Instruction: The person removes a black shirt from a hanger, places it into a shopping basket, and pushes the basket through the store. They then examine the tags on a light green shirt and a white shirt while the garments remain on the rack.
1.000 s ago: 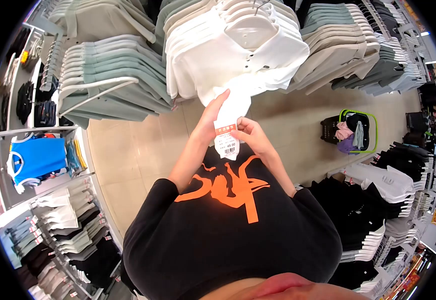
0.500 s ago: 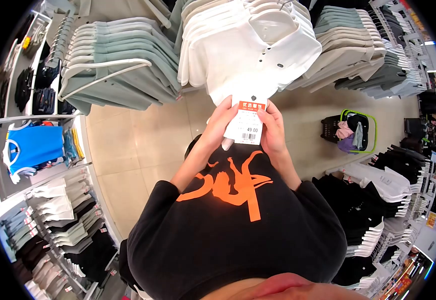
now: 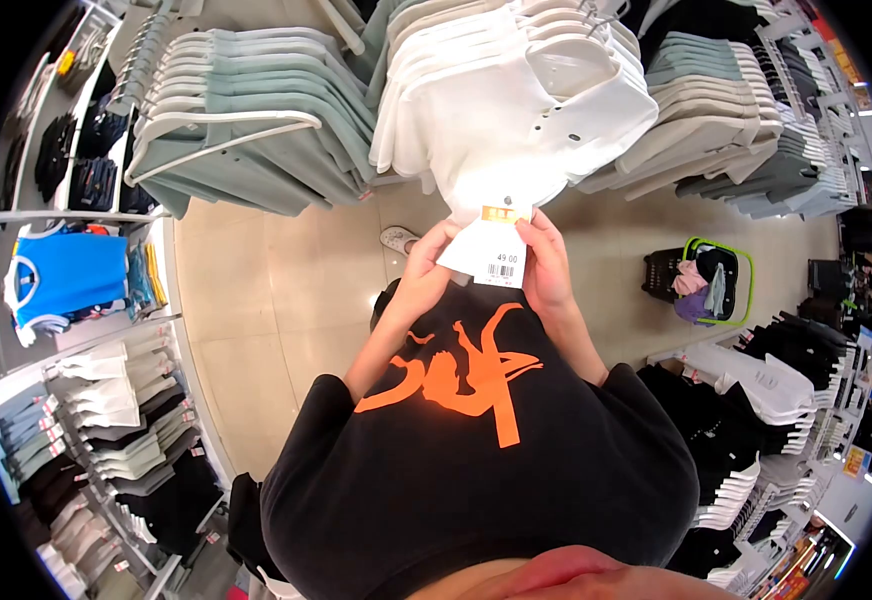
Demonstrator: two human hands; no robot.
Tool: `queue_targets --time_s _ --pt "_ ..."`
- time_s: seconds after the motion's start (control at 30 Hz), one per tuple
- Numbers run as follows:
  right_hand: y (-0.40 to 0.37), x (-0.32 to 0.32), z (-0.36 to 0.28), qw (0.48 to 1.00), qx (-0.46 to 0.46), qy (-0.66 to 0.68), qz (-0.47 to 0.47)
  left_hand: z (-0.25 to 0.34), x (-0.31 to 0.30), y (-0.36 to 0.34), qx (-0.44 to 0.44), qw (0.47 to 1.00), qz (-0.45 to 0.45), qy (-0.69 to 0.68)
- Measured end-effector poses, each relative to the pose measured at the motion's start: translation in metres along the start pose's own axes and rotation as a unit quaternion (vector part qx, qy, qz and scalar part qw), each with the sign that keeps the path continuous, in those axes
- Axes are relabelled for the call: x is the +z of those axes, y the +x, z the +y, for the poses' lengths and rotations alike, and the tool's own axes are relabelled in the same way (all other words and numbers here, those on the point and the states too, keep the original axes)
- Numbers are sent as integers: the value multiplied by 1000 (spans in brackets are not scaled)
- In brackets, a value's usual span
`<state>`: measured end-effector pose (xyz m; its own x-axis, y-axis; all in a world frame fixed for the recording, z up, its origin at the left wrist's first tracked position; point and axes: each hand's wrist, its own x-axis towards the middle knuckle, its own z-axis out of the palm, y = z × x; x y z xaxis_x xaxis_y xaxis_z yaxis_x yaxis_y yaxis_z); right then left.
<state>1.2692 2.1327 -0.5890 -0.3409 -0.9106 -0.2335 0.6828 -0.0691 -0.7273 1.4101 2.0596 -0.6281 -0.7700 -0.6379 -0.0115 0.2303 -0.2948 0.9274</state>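
A white price tag (image 3: 503, 255) with an orange-red header, a barcode and the printed figure 49.00 hangs in front of my chest. My right hand (image 3: 548, 265) pinches its right edge between thumb and fingers. On the other side, my left hand (image 3: 424, 278) grips a white tag piece (image 3: 464, 252) that fans out behind the printed face. Just above both hands hangs a white polo shirt (image 3: 496, 125) with a dark-buttoned placket, at the front of a row of white shirts; the tag's top overlaps its lower part.
Pale green garments (image 3: 246, 120) hang on white hangers to the left, beige shirts (image 3: 696, 125) to the right. A black shopping basket (image 3: 664, 277) with a green rim holds clothes on the tiled floor. Blue tank top (image 3: 74, 270) and more racks line both sides.
My left hand has shifted slightly left and down, and the white piece in it now spreads away from the printed tag. A light shoe shows on the floor beyond my left hand.
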Motion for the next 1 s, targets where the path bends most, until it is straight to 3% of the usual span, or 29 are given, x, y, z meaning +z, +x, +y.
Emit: queue_targets --time_s 0.1,0.17,0.23,0.27,0.4,0.5,0.6,0.7,0.8,0.87,1.0 --pt "10 -8 20 997 29 -65 -16 6 -2 1 68 987 112 95" --pt "15 -11 38 988 -6 -140 -60 12 -2 2 109 966 180 148" --pt "12 -2 41 941 -79 -303 -128 17 -5 2 142 950 219 171" --pt "14 -7 44 889 -90 -419 -162 20 -9 1 148 946 215 191" --pt "15 3 47 829 -146 -530 -104 34 -14 0 130 934 218 251" --pt "25 9 50 766 -251 -585 -85 48 -8 2 130 912 211 326" --pt "33 11 63 809 -223 -527 -137 47 -2 6 159 882 209 391" --pt "36 19 62 807 -190 -526 -189 47 -1 14 182 846 214 453" --pt "36 29 42 806 20 -494 -325 56 -6 24 188 802 183 537" --pt "34 25 46 813 9 -480 -331 68 -7 28 176 778 148 585" --pt "31 14 45 856 25 -387 -343 79 -14 36 211 794 153 550"
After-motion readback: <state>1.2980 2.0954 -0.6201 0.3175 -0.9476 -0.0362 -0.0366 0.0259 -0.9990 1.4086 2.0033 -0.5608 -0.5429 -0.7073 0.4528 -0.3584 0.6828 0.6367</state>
